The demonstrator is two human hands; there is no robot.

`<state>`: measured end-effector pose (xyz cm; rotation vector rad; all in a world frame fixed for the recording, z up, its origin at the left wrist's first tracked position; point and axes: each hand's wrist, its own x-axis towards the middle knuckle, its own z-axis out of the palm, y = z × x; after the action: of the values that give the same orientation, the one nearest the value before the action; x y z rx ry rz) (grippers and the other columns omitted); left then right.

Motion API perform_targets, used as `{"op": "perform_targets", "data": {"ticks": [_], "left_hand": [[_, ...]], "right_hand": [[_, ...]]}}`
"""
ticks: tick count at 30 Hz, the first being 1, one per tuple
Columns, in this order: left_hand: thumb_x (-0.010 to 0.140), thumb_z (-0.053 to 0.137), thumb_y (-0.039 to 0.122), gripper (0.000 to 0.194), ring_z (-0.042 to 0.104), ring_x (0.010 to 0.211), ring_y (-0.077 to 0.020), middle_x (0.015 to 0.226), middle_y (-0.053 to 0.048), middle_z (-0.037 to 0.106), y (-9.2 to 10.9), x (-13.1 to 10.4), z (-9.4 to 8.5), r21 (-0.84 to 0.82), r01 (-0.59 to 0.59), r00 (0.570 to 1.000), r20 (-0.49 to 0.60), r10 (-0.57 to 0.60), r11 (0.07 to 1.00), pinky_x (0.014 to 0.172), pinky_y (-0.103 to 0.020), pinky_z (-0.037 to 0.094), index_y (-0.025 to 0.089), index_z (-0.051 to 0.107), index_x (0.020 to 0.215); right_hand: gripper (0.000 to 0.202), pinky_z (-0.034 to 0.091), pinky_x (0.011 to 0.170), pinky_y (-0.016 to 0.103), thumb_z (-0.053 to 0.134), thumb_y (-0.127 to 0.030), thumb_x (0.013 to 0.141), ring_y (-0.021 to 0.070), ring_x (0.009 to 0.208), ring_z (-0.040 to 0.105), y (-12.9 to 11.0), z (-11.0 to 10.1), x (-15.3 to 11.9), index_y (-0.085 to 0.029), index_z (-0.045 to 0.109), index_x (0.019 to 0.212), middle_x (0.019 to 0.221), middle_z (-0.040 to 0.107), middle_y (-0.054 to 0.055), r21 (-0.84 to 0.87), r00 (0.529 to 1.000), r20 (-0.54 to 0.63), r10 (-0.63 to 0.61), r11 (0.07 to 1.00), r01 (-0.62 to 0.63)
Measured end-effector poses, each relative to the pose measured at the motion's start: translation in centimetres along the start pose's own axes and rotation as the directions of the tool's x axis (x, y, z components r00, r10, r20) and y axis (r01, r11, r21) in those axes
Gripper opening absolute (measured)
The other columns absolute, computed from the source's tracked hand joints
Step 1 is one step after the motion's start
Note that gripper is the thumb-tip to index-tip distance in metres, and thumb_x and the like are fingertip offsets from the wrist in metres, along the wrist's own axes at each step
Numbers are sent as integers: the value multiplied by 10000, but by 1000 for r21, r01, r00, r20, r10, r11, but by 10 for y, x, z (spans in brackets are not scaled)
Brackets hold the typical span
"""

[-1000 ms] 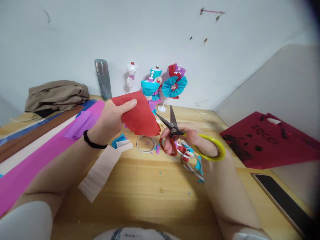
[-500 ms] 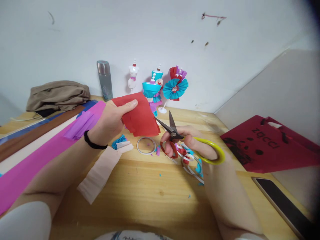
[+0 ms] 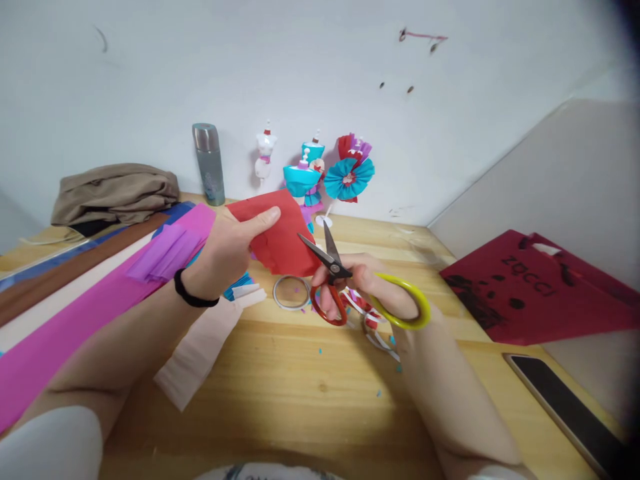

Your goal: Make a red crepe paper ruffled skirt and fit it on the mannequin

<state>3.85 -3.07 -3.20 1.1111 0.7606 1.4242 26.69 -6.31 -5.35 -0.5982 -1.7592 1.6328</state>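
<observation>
My left hand [image 3: 235, 240] pinches a piece of red crepe paper [image 3: 287, 233] between thumb and fingers, holding it up above the table. In my right hand [image 3: 360, 283] is a pair of scissors [image 3: 334, 268] with one yellow and one red handle loop. Its dark blades stand apart at the paper's right edge, one blade overlapping the red sheet in view; whether it lies in front or is cutting I cannot tell. Below the paper lies a roll of tape [image 3: 291, 293]. Under my right hand are a second ring-shaped roll [image 3: 380, 333] and colored scraps.
Small dress forms [image 3: 303, 177] with paper clothes stand by the wall, beside a flask [image 3: 209, 163] and folded brown cloth [image 3: 117, 193]. Long paper strips [image 3: 75, 333] lie left, a pale strip [image 3: 200, 350] nearer. A red bag [image 3: 535, 287] and phone [image 3: 565, 407] are right.
The scissors have moved left with my right hand, so their blades now overlap the red paper's right side. My left hand has shifted slightly right and down with the paper.
</observation>
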Motion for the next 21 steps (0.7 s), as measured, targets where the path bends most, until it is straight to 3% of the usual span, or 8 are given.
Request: {"op": "perform_targets", "data": {"ticks": [4, 10, 14, 21], "left_hand": [[699, 842, 331, 212, 687, 739, -215, 788, -63, 758, 1, -1, 1, -41, 28, 999, 20, -27, 999, 703, -328, 571, 148, 768, 775], [648, 864, 322, 230, 701, 782, -219, 798, -42, 755, 6, 3, 0, -59, -15, 999, -44, 13, 998, 736, -325, 560, 158, 746, 759], [642, 864, 314, 243, 706, 798, -218, 807, -47, 754, 10, 4, 0, -71, -19, 999, -48, 16, 997, 742, -322, 563, 148, 743, 771], [636, 862, 319, 242, 700, 745, -208, 784, -47, 754, 10, 4, 0, -61, -8, 999, -36, 6, 998, 682, -308, 567, 147, 748, 764]], "right_hand": [[512, 524, 592, 318, 594, -655, 876, 185, 626, 634, -5, 1, -1, -160, 661, 987, 753, 669, 76, 8, 998, -33, 56, 998, -55], [564, 507, 554, 300, 603, -668, 860, 185, 631, 633, -10, -3, -8, -127, 667, 1003, 738, 672, 85, 4, 998, -55, 33, 999, -33], [525, 498, 533, 285, 580, -632, 892, 174, 619, 622, -9, -6, -9, -123, 658, 994, 730, 677, 93, 2, 999, -2, 53, 999, -53], [516, 473, 558, 301, 608, -623, 862, 183, 638, 612, -9, -2, -10, -128, 668, 997, 740, 680, 92, -21, 997, -11, 70, 997, -70]]}}
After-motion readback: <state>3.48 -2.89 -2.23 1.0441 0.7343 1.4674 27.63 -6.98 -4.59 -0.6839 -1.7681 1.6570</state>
